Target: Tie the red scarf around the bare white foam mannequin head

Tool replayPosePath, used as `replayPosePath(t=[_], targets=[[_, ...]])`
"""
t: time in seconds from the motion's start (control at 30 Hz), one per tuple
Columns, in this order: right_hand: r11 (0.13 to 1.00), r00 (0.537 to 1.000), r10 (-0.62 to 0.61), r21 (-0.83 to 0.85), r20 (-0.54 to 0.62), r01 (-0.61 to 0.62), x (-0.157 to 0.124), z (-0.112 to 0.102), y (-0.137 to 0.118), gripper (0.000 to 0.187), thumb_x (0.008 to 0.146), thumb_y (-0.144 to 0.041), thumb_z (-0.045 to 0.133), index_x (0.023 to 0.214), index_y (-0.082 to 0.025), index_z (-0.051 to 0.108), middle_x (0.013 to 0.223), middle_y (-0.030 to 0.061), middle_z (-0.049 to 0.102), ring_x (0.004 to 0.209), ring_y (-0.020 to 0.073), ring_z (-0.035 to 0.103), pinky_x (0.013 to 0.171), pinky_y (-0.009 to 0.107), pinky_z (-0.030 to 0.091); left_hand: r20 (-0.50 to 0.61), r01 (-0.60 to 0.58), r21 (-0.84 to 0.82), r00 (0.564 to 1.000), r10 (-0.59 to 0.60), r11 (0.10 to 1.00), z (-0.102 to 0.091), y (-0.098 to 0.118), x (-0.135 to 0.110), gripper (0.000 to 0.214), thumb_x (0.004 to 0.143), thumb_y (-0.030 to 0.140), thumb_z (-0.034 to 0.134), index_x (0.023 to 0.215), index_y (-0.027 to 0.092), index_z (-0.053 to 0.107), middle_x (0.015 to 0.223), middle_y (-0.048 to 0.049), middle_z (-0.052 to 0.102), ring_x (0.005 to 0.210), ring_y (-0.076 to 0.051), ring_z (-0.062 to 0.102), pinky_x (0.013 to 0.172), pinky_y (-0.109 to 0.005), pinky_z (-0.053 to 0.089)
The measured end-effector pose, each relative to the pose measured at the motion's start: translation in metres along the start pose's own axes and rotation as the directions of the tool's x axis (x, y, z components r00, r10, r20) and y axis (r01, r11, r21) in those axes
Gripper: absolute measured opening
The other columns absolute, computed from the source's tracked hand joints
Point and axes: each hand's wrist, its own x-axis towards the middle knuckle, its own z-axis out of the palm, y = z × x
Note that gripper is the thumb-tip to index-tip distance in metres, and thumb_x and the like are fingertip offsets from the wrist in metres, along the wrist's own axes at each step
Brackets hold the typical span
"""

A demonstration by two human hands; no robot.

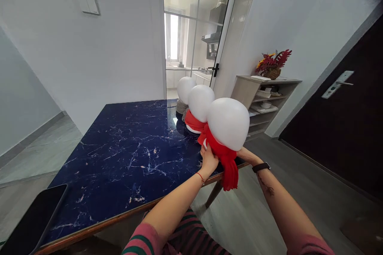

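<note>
A large white balloon (229,123) with a red scarf (221,147) around its lower part stands at the table's right front corner, in the head view. The scarf's fringed end hangs over the edge. My left hand (209,160) is closed at the balloon's lower left side, gripping the scarf near a small white patch. On the far side, my right hand (245,154) reaches in under the balloon, its fingers hidden behind the balloon and scarf. Behind stand a second white balloon (201,102) with red cloth at its base and a third white balloon (186,89) above grey cloth.
The blue marbled table (128,151) extends to the left, with a black phone-like device (36,217) at its near left corner. A shelf unit (269,81) with a flower basket (272,72) stands back right. Beyond the table is a glass door (194,28).
</note>
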Motion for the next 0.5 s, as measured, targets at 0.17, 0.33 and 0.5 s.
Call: replayPosePath(t=[0.17, 0.33, 0.5], targets=[[0.995, 0.994, 0.062, 0.068, 0.088, -0.069, -0.009, -0.004, 0.007, 0.063, 0.047, -0.034, 0.083, 0.105, -0.018, 0.065, 0.119, 0.0112, 0.064, 0.111, 0.0278, 0.057, 0.104, 0.045, 0.038, 0.002, -0.044, -0.083, 0.999, 0.045, 0.996, -0.008, -0.002, -0.004, 0.084, 0.062, 0.006, 0.057, 0.141, 0.018, 0.03, 0.146, -0.0142, 0.033, 0.137, -0.028, 0.027, 0.113, -0.04, 0.021], [0.974, 0.988, 0.143, 0.185, -0.052, -0.131, -0.029, -0.017, 0.035, 0.086, 0.047, -0.025, 0.08, 0.126, -0.019, 0.046, 0.131, 0.0136, 0.055, 0.121, 0.0275, 0.05, 0.105, 0.046, 0.036, -0.005, -0.083, -0.08, 0.997, 0.083, 0.993, -0.024, -0.002, -0.015, 0.076, 0.063, 0.001, 0.054, 0.136, 0.016, 0.038, 0.14, -0.015, 0.043, 0.132, -0.027, 0.036, 0.113, -0.043, 0.024], [0.974, 0.803, 0.223, 0.153, -0.552, -0.165, -0.07, -0.005, 0.052, 0.055, 0.062, -0.035, 0.063, 0.113, -0.017, 0.051, 0.117, 0.0154, 0.06, 0.111, 0.0286, 0.056, 0.098, 0.049, 0.041, 0.006, -0.113, -0.041, 0.994, 0.113, 0.993, -0.041, -0.009, -0.036, 0.061, 0.066, 0.001, 0.051, 0.126, 0.016, 0.051, 0.138, -0.0127, 0.047, 0.133, -0.026, 0.036, 0.113, -0.043, 0.026]])
